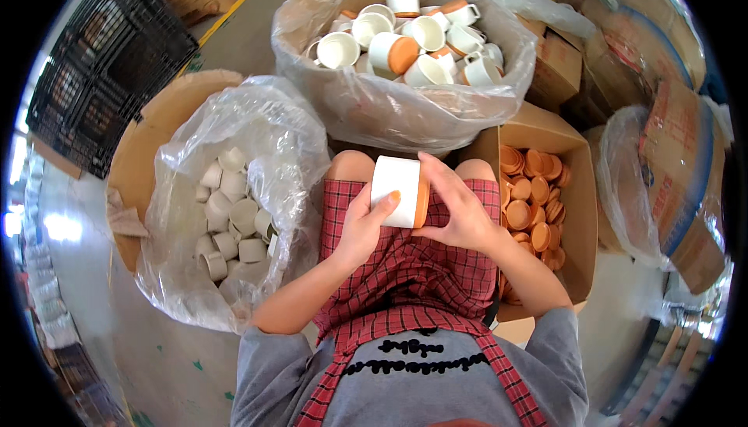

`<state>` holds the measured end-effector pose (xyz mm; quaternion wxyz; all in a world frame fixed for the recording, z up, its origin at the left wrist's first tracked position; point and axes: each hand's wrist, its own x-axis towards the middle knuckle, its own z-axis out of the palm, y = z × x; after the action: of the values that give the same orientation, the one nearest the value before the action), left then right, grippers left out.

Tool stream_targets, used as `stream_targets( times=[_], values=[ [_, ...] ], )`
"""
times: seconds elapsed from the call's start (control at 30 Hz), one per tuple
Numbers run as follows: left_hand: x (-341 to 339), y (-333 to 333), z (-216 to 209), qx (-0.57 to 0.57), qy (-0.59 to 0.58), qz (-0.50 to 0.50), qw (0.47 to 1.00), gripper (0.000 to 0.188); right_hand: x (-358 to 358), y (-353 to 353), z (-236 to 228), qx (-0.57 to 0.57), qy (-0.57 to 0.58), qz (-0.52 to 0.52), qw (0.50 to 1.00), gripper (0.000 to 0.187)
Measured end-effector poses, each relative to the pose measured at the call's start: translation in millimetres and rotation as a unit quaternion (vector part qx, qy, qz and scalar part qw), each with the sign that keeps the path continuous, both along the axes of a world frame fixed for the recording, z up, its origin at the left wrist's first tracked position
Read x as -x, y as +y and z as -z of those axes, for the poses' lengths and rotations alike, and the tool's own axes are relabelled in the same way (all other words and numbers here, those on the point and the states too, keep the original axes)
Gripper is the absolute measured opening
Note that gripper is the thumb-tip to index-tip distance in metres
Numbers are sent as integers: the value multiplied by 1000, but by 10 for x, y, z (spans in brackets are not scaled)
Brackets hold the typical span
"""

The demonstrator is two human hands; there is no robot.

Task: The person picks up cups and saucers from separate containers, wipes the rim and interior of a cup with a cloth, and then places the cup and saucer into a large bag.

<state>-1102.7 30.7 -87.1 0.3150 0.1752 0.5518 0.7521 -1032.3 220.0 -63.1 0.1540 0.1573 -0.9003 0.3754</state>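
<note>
Above my lap, a white mug (396, 185) lies on its side with an orange round cap (422, 197) on its right end. My left hand (362, 228) grips the mug's white wall, the thumb laid across it. Around the cap's edge curls my right hand (461, 213), fingertips at the top and thumb at the bottom; its palm stands off the cap's face. The mug's handle is hidden. Left of my knees, plain white mugs (243, 214) fill part of a plastic-lined box. On my right, a cardboard box holds loose orange caps (518, 214).
Ahead of my knees stands a large clear plastic bag (405, 119) of white mugs, several with orange ends. A plastic liner (179, 271) bulges from the left box. Black plastic crates (97, 68) stand at the far left, cardboard cartons (678, 170) at the right.
</note>
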Motion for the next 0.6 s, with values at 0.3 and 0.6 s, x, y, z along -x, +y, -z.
stream_targets(
  times=[0.3,0.6],
  values=[
    [19,-204,-6,60,199,-41,977,34,81,-290,-97,170,-173,84,967,113],
    [410,-519,-194,65,425,-232,873,54,761,-225,-600,-18,53,141,988,101]
  ],
)
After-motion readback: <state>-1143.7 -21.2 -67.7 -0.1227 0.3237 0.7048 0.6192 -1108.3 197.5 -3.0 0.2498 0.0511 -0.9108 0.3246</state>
